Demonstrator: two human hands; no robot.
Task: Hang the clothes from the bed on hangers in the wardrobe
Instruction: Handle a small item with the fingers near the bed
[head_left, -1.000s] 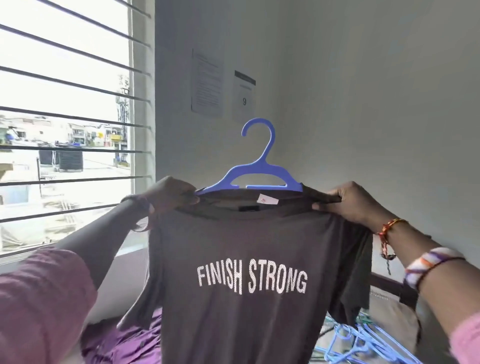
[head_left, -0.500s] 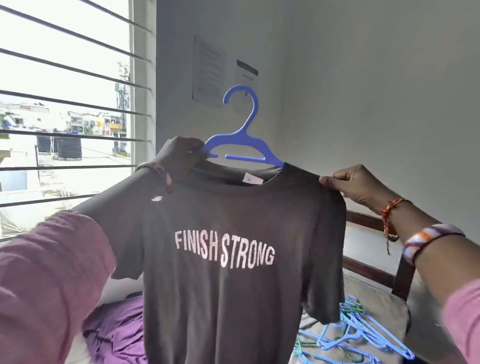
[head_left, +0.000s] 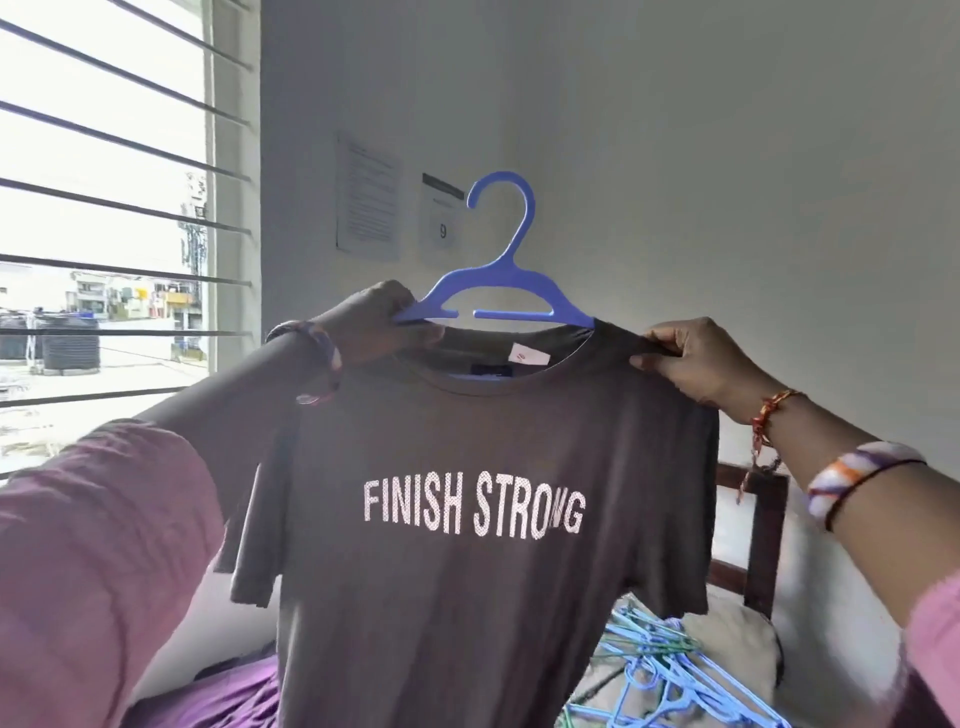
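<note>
**Between the hands, a shirt half seated on its hanger**

Between both hands: grey T-shirt (head_left: 467, 519) hanging flat, front toward the camera, shoulder line running hand to hand. Above the collar: blue hanger (head_left: 498, 301), hook up, long axis level along that same line. At its left end, bare of cloth: left hand (head_left: 374, 327), gripping hanger arm and shirt shoulder together. At the right shoulder: right hand (head_left: 691, 358), pinching fabric over the hanger tip. Likely next: left shoulder pulled over, left hand nearer.
</note>
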